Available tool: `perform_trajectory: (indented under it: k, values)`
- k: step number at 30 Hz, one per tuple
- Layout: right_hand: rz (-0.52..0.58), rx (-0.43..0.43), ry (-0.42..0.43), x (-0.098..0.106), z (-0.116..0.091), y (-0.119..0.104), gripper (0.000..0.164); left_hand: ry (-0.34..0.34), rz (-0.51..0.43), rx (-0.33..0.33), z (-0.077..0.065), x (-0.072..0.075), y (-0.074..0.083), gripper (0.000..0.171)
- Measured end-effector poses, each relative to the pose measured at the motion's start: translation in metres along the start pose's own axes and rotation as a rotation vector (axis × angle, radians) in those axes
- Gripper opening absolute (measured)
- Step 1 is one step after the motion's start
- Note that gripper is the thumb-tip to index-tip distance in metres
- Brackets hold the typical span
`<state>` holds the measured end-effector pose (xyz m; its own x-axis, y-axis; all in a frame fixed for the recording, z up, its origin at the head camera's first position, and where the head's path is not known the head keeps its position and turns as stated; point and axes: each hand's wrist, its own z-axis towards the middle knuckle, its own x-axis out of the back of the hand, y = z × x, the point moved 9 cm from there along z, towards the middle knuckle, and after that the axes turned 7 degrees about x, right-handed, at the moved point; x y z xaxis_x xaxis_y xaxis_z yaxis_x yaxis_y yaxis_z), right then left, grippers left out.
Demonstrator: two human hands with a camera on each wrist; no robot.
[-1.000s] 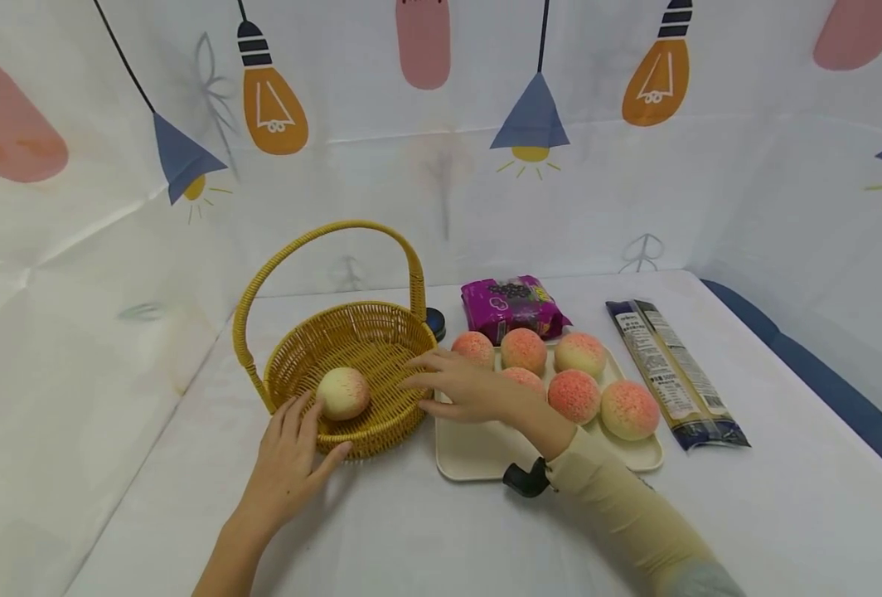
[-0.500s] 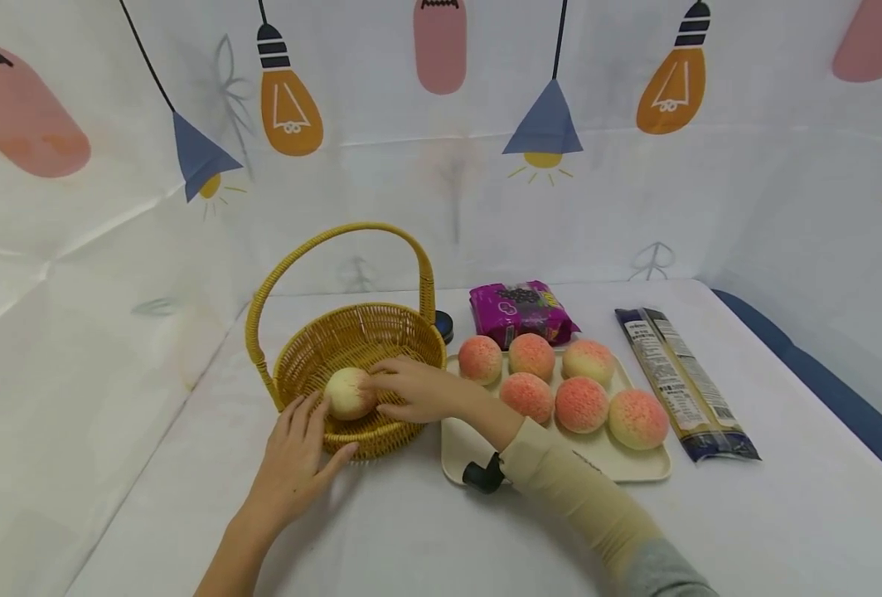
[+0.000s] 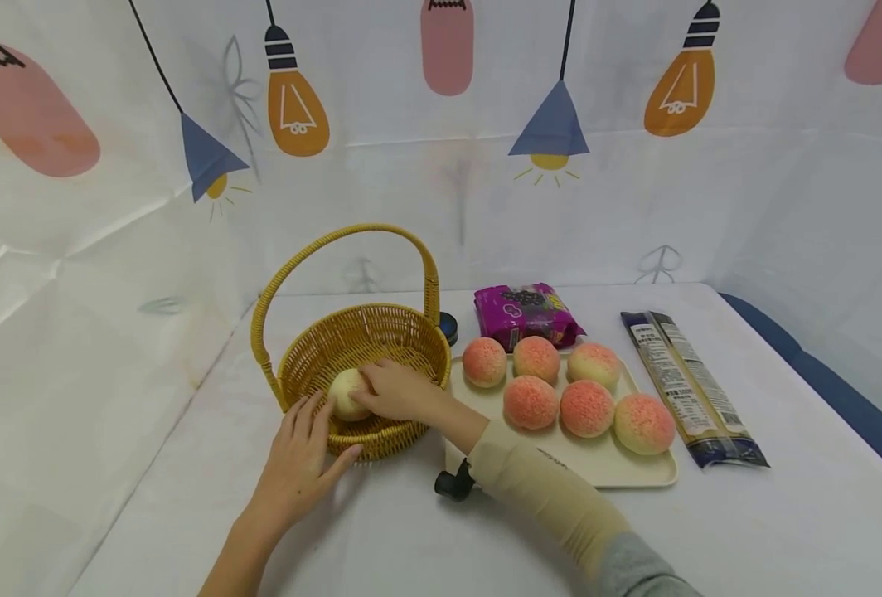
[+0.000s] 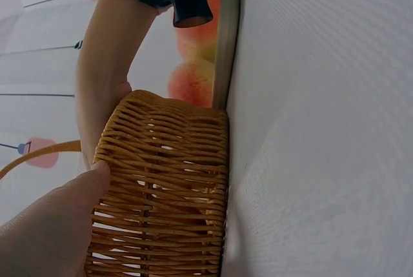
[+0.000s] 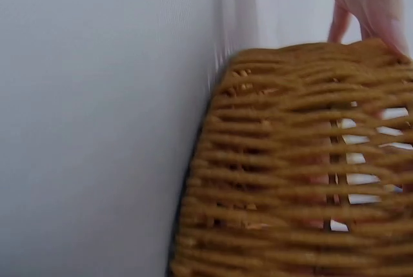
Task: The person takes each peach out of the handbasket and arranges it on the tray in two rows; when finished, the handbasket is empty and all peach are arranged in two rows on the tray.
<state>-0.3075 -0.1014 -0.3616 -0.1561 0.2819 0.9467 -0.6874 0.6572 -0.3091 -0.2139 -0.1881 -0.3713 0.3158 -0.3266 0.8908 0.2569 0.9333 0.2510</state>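
A pale yellow peach (image 3: 346, 396) sits at the front of the golden wicker basket (image 3: 426, 352). My right hand (image 3: 399, 391) reaches over the basket's right side and grips the peach, its fingers against the fruit's right side. At the front left of the basket my left hand (image 3: 292, 460) rests on the rim, fingers fairly straight beside the peach and thumb spread along the front. In the left wrist view the left thumb (image 4: 93, 180) touches the rim of the basket (image 4: 161, 186). The weave (image 5: 290, 161) hides the peach in the right wrist view.
Several pink peaches lie on a cream tray (image 3: 598, 473) right of the basket. Behind it is a purple snack packet (image 3: 526, 313); a long flat packet (image 3: 695, 385) lies further right. A dark round object (image 3: 448, 326) stands behind the basket. A black fitting (image 3: 453, 484) is at the right forearm.
My right hand has moved left from the basket's right rim into the basket and taken hold of the peach. The left hand stays at the rim. The head view has shifted slightly.
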Motion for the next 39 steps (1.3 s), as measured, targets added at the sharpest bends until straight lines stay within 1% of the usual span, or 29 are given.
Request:
perform_trajectory:
  k: [4,9,11,13,16,19,22,24,26,32,39]
  values:
    - [0.05,-0.086,-0.007,-0.005,0.006,0.003,0.054,-0.006,-0.006,0.006,0.001,-0.001,0.0,0.074]
    - [0.076,-0.207,-0.027,-0.012,0.01,0.011,0.069,-0.012,-0.009,0.006,0.001,-0.003,0.002,0.075]
    - [0.082,-0.232,-0.039,-0.014,0.011,0.012,0.073,-0.016,-0.007,0.006,0.002,-0.003,0.003,0.075]
    - [0.098,-0.232,-0.048,-0.016,0.012,0.012,0.073,-0.017,-0.005,0.007,0.002,-0.003,0.003,0.075]
    - [0.138,-0.183,-0.051,-0.018,0.013,0.007,0.068,-0.014,-0.009,0.01,0.002,-0.002,0.003,0.074]
    - [0.169,-0.09,-0.059,-0.021,0.015,-0.003,0.06,-0.014,-0.012,0.01,0.001,-0.001,0.002,0.074]
    - [0.158,0.008,-0.081,-0.025,0.016,-0.016,0.055,-0.02,-0.01,0.005,0.0,-0.002,0.002,0.077]
    - [0.13,0.043,-0.096,-0.028,0.016,-0.022,0.055,-0.025,-0.008,0.002,-0.001,-0.003,0.001,0.079]
    - [0.103,0.065,-0.097,-0.028,0.015,-0.026,0.054,-0.022,-0.007,0.0,-0.001,-0.004,0.001,0.082]
    - [0.027,0.127,-0.056,-0.022,0.016,-0.032,0.052,-0.008,-0.007,0.0,0.0,-0.003,0.001,0.085]
    - [-0.042,0.118,-0.015,-0.017,0.014,-0.028,0.05,-0.013,-0.001,0.005,0.0,-0.003,0.001,0.083]
